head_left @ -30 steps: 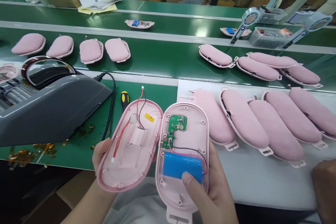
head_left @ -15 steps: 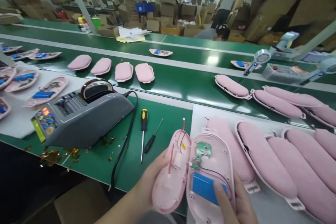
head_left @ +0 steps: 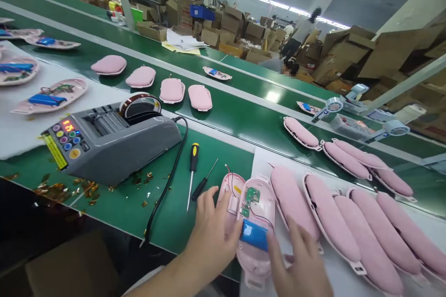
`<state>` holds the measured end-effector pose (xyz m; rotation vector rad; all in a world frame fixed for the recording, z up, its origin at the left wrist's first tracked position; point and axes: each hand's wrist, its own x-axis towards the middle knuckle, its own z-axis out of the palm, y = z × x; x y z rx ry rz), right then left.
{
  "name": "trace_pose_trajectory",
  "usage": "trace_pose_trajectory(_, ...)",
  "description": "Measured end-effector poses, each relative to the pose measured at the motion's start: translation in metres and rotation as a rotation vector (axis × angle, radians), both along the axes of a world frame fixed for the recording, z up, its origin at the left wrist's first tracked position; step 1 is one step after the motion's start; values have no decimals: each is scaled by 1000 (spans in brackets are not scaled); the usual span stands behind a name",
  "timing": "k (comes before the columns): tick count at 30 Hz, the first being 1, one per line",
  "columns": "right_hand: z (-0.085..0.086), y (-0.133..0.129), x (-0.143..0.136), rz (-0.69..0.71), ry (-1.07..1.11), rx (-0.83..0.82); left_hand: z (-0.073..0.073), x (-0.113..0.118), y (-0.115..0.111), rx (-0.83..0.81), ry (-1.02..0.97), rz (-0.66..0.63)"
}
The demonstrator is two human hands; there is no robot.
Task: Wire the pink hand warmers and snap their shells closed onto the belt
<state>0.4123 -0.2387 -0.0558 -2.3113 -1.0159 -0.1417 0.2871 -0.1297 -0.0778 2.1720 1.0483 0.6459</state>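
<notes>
Green counter (head_left: 114, 204) now carried the opened pink shell (head_left: 256, 222) I had lifted earlier, left hand (head_left: 212, 234) flat at its nine o'clock, right hand (head_left: 301, 264) spread by the blue battery (head_left: 253, 235).

Open shells (head_left: 249, 209) lowered onto table (head_left: 216, 148).

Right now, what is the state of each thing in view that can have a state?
pink case: open, its two halves side by side.
blue battery: seated in the right half.
left hand: resting on the left half.
right hand: open beside the case.
tape dispenser: switched on, display lit.
yellow-handled screwdriver: lying flat.
</notes>
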Motion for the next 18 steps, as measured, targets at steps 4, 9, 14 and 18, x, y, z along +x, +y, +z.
trace_pose_trajectory(4, 54, 65, 2, 570, -380, -313, -5, -4, -22, 333, -47, 17)
trace_pose_trajectory(9, 66, 181, -25, 1019, -305, -603, -23, -9, -44, 572, -342, -16)
trace_pose_trajectory(14, 42, 204, -10, 1131, -142, -590, -16, -22, -38, 483, -377, -213)
trace_pose_trajectory(18, 53, 162, 26, 876, 10, -237, -3, -21, -25, 509, -282, -329)
